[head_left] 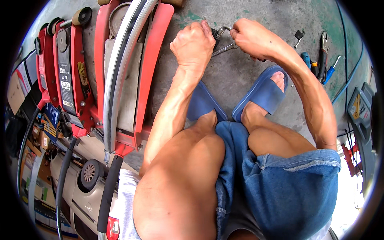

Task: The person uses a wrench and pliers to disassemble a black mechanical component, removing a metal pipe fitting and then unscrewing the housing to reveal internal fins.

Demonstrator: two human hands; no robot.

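Note:
My left hand [193,45] is closed around a dark part [217,33], which mostly hides behind the fingers. From its right side a short bent metal piece [224,29] reaches to my right hand [249,37]. The thumb and fingers of that hand are closed on the bent piece. Just below, a steel wrench [225,49] slants between the hands, with its right end close under my right hand; whether it is held or lies on the floor I cannot tell. Both hands are over the floor beyond my blue sandals [262,90].
Red floor jacks [154,68] with long handles stand at the left. On the floor at the right lie locking pliers [323,56], screwdrivers [306,60], a blue-handled hook tool [329,75] and a small black piece [299,35]. A blue hose [349,80] runs past the tools.

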